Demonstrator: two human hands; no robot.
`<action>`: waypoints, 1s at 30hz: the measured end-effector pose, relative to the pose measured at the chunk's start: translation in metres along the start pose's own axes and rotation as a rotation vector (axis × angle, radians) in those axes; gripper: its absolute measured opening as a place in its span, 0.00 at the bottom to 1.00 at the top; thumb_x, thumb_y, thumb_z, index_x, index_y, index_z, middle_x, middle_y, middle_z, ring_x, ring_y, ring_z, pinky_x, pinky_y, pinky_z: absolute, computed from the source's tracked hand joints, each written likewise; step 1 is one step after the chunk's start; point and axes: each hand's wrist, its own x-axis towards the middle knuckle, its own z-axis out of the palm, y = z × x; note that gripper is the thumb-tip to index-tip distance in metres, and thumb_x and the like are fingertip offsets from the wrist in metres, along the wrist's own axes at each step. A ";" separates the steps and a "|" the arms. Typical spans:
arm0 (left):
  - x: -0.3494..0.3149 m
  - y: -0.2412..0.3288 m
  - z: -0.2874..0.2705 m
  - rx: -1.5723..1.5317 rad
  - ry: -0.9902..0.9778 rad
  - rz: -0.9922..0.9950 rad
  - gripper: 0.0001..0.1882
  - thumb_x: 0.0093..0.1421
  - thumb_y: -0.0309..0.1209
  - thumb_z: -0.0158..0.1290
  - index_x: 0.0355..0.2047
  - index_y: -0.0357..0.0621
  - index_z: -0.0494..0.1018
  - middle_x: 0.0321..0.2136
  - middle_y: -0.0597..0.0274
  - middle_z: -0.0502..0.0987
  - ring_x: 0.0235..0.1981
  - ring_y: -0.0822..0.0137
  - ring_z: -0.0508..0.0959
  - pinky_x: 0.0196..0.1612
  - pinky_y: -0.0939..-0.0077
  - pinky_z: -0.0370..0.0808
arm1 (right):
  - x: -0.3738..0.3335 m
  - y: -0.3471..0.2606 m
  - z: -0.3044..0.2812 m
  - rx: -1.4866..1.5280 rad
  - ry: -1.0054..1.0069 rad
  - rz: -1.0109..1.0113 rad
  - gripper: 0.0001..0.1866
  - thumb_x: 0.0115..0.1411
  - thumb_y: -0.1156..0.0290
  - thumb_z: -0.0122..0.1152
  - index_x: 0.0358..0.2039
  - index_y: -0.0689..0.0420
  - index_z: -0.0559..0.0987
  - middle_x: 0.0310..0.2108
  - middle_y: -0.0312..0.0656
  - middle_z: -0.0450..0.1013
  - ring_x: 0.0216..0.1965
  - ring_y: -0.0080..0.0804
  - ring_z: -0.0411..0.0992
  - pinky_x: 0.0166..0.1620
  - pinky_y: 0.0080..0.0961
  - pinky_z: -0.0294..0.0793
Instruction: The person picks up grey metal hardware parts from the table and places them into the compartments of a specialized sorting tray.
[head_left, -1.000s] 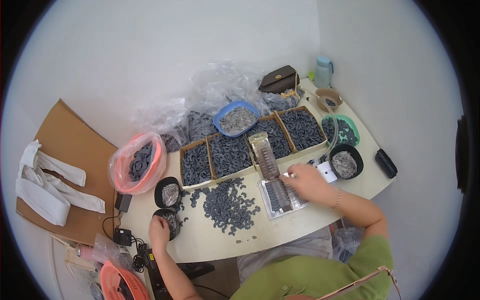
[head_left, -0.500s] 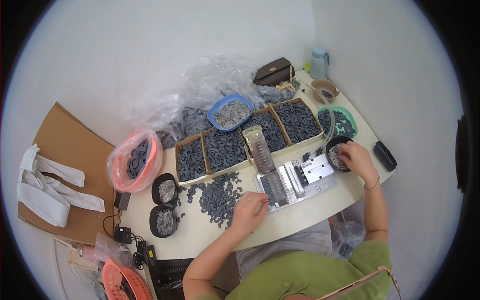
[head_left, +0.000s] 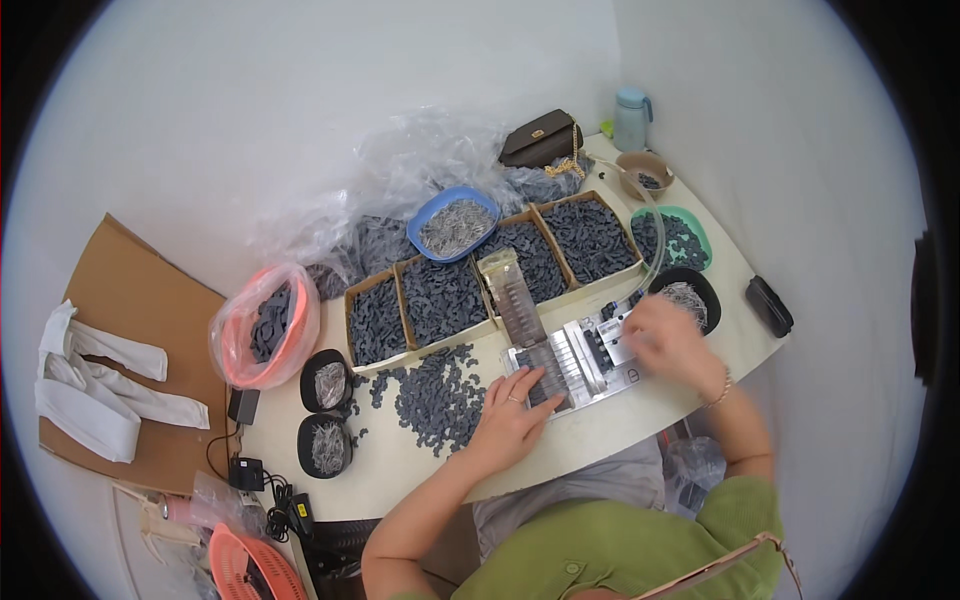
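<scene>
My left hand (head_left: 508, 425) lies with its fingers spread over the left end of a silver metal fixture (head_left: 588, 365), touching the row of dark grey pieces there. A clear slotted plastic strip (head_left: 515, 300) sticks out from the fixture's far side. Over the fixture's right part is my right hand (head_left: 668, 342), its fingers curled together and somewhat blurred; whatever is in them cannot be made out. Just beyond that hand stands a black bowl (head_left: 714, 300) of thin metal pins. Loose dark grey pieces (head_left: 440, 400) are heaped on the table left of my left hand.
Cardboard boxes (head_left: 443, 300) of grey pieces line the back, with a blue tray (head_left: 418, 240) of pins on top. Two black bowls (head_left: 325, 445) stand left, near a pink basket (head_left: 225, 345). A green bowl (head_left: 708, 245), blue jug (head_left: 630, 120) and black case (head_left: 768, 308) are right.
My right hand has moved left from the black pin bowl to above the fixture. My left hand has shifted slightly, its fingers spreading onto the fixture's left end.
</scene>
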 end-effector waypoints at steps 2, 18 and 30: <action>-0.005 0.001 -0.002 -0.011 -0.094 -0.044 0.22 0.54 0.32 0.56 0.51 0.56 0.74 0.60 0.47 0.60 0.62 0.43 0.57 0.61 0.47 0.50 | 0.002 -0.020 0.031 0.034 -0.098 -0.221 0.04 0.45 0.73 0.61 0.23 0.56 0.75 0.26 0.40 0.70 0.31 0.39 0.70 0.33 0.34 0.72; -0.091 -0.128 -0.122 0.443 0.362 -0.615 0.13 0.52 0.27 0.56 0.39 0.39 0.76 0.41 0.48 0.74 0.44 0.48 0.72 0.48 0.59 0.68 | -0.008 -0.040 0.069 -0.143 -0.174 -0.483 0.12 0.44 0.73 0.58 0.32 0.58 0.79 0.33 0.37 0.71 0.34 0.33 0.68 0.34 0.29 0.70; -0.112 -0.193 -0.141 0.369 0.074 -0.927 0.03 0.49 0.27 0.57 0.24 0.42 0.76 0.27 0.50 0.77 0.33 0.49 0.77 0.37 0.58 0.74 | 0.229 0.005 0.128 -0.102 -0.241 -0.145 0.06 0.53 0.69 0.60 0.32 0.52 0.81 0.33 0.41 0.76 0.41 0.42 0.73 0.42 0.38 0.73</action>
